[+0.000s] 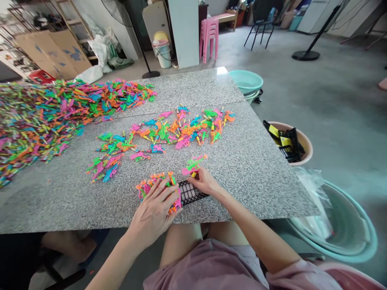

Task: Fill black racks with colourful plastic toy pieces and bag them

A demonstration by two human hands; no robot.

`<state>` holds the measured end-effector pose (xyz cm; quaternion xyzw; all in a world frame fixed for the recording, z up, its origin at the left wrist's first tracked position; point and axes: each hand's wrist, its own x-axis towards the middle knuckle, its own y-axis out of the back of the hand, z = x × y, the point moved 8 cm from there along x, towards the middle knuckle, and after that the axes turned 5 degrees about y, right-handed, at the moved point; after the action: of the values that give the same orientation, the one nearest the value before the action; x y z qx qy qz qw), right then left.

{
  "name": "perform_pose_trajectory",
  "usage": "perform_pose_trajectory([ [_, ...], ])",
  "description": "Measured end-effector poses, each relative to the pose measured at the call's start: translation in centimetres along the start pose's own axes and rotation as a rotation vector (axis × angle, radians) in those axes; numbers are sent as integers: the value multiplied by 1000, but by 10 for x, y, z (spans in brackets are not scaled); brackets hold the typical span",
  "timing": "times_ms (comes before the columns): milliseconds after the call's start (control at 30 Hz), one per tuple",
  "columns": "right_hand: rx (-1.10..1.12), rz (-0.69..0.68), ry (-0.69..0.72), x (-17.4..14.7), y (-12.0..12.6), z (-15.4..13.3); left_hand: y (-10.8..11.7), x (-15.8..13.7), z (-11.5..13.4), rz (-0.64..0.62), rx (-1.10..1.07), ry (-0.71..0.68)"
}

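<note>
A black plastic basket [191, 193] with a lattice side lies near the table's front edge. Toy guns [145, 188] in pink, orange, green and blue are packed in its left part, orange tips upward. My left hand [157, 203] lies over them, fingers stretched and spread, partly hiding them. At the basket's bare right part, my right hand [204, 182] pinches a pink and green toy gun [192, 165] with a yellow piece near the fingertips. Beyond both hands, a loose band of similar toy guns [187, 128] is scattered on the speckled table [242, 169].
A large heap of toy guns [60, 108] covers the table's left. Right of the table stand a turquoise basin [246, 78], a tub with black baskets [306, 151] and a green basket [363, 233] with clear plastic bags. Another person's leg [65, 245] shows lower left.
</note>
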<state>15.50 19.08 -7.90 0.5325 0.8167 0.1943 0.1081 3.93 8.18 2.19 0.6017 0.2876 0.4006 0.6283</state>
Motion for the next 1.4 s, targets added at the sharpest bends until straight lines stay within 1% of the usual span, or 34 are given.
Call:
perform_pose_trajectory([
  [100,138,-43,21,3,-15,5,1,1,0,11,1,6],
  [167,135,-74,64,6,-27,2,1,2,0,10,2,9],
  [267,-89,-129,142,12,-42,-9,0,2,0,5,-4,2],
  [333,-256,-169,167,17,-47,-15,-1,1,0,2,-16,5],
  [433,-435,-210,137,21,-49,-21,1,2,1,13,-31,25],
  [533,-534,-253,111,19,-50,-25,6,6,4,36,-6,25],
  [667,-557,-266,200,14,-53,-39,5,10,10,0,15,-42],
  [733,-578,-262,194,12,-56,-42,5,11,9,2,10,-35],
  [833,-605,-245,154,10,-60,-40,6,9,7,48,-1,-2],
  [867,-582,-232,169,9,-61,-39,6,7,7,61,2,3],
  [933,-463,-248,260,8,-61,-38,7,4,7,84,9,10],
  [967,-395,-258,308,10,-55,-35,7,3,6,98,7,15],
  [1000,-349,-248,335,13,-44,-30,8,3,6,112,-4,18],
  [1033,-343,-202,331,20,-26,-22,8,3,5,123,-19,20],
  [1067,-384,-118,289,27,-1,-12,9,3,5,131,-35,20],
  [1133,-575,101,126,40,56,10,9,5,5,138,-56,12],
  [1167,-689,135,43,42,77,19,9,5,5,140,-58,7],
  [1200,-798,113,-14,44,89,25,9,6,5,147,-57,3],
  [1233,-893,56,-37,43,94,29,9,6,6,155,-53,0],
  [1300,-1014,-87,-5,41,89,28,9,5,6,180,-48,7],
  [1333,-1040,-128,19,40,85,24,8,4,5,191,-43,15],
  [1400,-1050,-123,20,46,86,17,7,2,5,201,-20,28],
])
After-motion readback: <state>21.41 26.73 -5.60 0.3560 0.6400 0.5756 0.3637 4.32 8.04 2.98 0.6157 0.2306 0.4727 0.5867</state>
